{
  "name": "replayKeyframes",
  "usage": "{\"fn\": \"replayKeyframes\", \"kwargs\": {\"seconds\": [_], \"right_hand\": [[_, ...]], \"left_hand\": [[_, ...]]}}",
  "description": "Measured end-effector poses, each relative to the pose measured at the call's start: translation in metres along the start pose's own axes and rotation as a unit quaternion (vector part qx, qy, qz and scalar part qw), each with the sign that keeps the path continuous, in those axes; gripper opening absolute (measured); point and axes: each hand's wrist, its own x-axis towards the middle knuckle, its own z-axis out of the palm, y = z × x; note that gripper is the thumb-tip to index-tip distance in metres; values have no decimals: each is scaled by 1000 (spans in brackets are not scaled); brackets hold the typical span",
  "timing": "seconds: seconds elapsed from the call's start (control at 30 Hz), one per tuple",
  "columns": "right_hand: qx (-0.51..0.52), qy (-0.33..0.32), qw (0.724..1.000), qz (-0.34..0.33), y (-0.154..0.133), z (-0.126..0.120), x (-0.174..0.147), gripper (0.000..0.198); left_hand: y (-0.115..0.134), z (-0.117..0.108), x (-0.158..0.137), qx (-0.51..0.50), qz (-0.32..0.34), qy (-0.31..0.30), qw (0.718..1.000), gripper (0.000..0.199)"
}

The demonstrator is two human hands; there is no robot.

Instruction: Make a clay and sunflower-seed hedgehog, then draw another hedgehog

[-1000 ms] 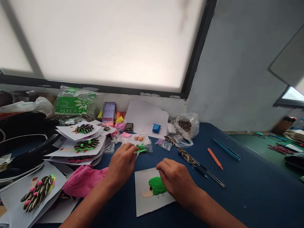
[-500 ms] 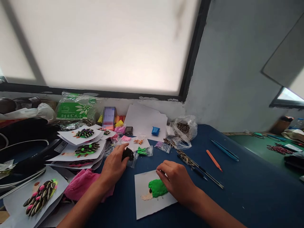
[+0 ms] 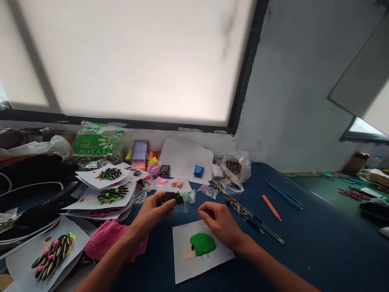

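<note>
My left hand (image 3: pixel 154 211) pinches a small clear bag of black clay (image 3: pixel 173 198) between thumb and fingers, above the table. The bag partly covers a packet of green clay behind it. My right hand (image 3: pixel 219 221) is closed, thumb against fingertips, just to the right of the bag; whatever it may hold is too small to make out. Below it lies a white card (image 3: pixel 185 272) with a hedgehog-like figure: a green clay body (image 3: pixel 204 244), a pale clay snout (image 3: pixel 188 254), a dark eye and drawn legs.
Finished cards (image 3: pixel 100 206) with sunflower seeds are stacked on the left, near a pink cloth (image 3: pixel 106 239). Clay packets and a bag of seeds (image 3: pixel 234 167) stand at the back. On the right lie pens (image 3: pixel 258 221), an orange tool (image 3: pixel 272 207) and blue tweezers (image 3: pixel 285 195).
My left hand has moved right with the bag of black clay, bringing it closer to my right hand. My right hand has shifted slightly, uncovering more of the green body.
</note>
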Motion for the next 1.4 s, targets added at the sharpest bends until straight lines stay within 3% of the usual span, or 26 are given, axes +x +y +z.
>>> {"fn": "replayKeyframes", "kwargs": {"seconds": [0.13,0.27,0.37,0.47,0.57,0.67,0.73,0.8,0.9,1.0,1.1,1.17,1.23,1.3,1.4], "right_hand": [[-26,-4,1000,7,0,4,19,24],[-85,2,996,-2,2,7,45,19],[-146,9,989,-10,2,15,63,19],[-200,1,979,-36,2,29,76,21],[-241,-17,969,-55,3,42,89,32],[-274,-43,959,-62,5,48,104,34],[-288,-63,953,-72,6,48,112,32],[-296,-74,948,-86,6,47,117,31],[-295,-54,948,-109,1,44,112,36],[-283,-19,948,-147,-9,41,93,41],[-268,-18,942,-199,-20,41,65,44],[-226,-16,934,-276,-24,41,46,47],[-167,-22,933,-318,-26,38,31,44],[-73,22,955,-288,-25,32,22,34],[59,107,983,-136,-22,18,18,13]], "left_hand": [[-3,1,1,6,-11,-25,1000,44],[-13,-4,6,127,60,41,989,35],[-21,-7,8,299,111,134,938,41],[-23,-5,7,425,147,157,879,61],[-19,1,4,509,214,185,813,60],[-16,5,0,546,282,109,781,43],[-17,7,-1,556,268,29,786,35],[-20,6,-2,553,249,-7,795,30],[-21,4,-1,490,248,35,835,29],[-15,4,3,314,235,117,913,26],[-5,8,5,47,147,105,982,43],[0,9,4,-101,94,57,989,53],[5,9,1,-178,55,38,982,56],[9,9,-3,-184,16,42,982,58],[14,10,-9,-111,-19,-7,994,54]]}}
